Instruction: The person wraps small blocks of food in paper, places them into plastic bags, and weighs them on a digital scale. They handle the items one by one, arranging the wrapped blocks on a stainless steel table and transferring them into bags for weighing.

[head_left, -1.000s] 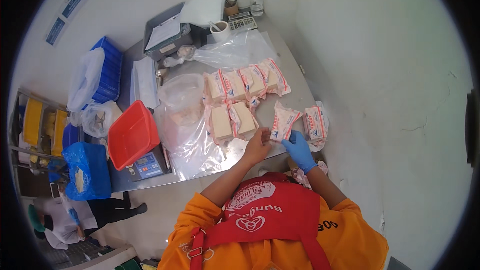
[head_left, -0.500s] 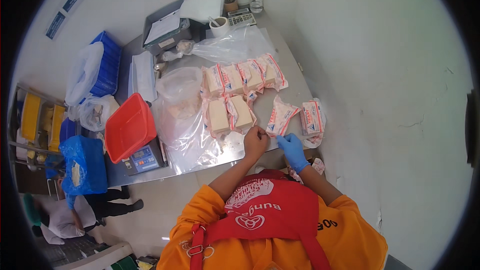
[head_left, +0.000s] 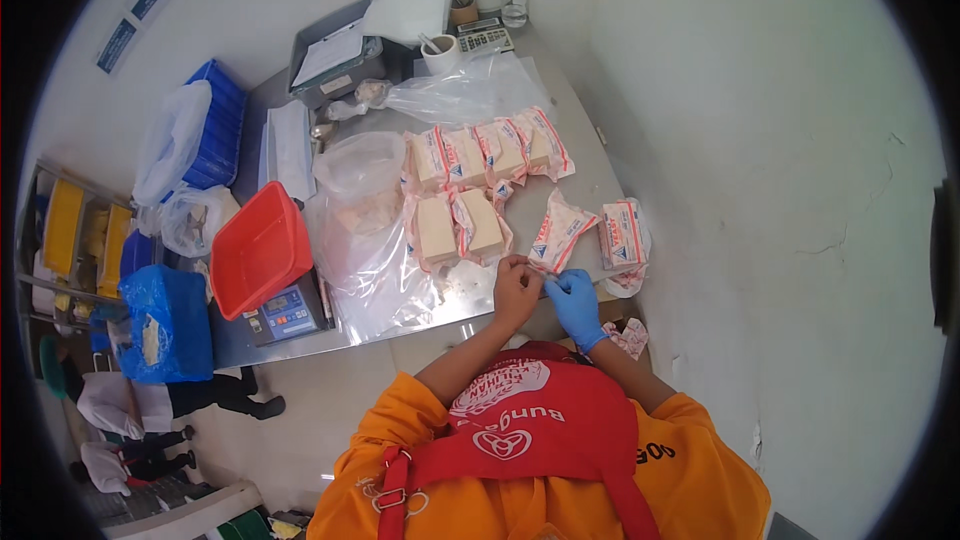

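Note:
A white packet with red print (head_left: 560, 225) lies at the table's front right. My bare left hand (head_left: 516, 290) pinches its near lower corner. My right hand (head_left: 573, 305), in a blue glove, is closed on the same near edge, close beside the left. A wrapped block (head_left: 622, 235) lies just to the right. To the left, two pale cream blocks (head_left: 434, 230) sit in opened wrappers, with a row of similar blocks (head_left: 462, 160) behind them.
A red tray (head_left: 258, 260) rests over a scale (head_left: 288, 315) at the left, near blue crates (head_left: 205, 130) and clear bags (head_left: 360, 270). The steel table (head_left: 585, 155) meets a wall on the right. Two co-workers (head_left: 130, 400) are at the lower left beside racks (head_left: 65, 225).
My right hand has shifted left, toward my left hand, and the packet has moved slightly left. Another co-worker has come into view at the lower left.

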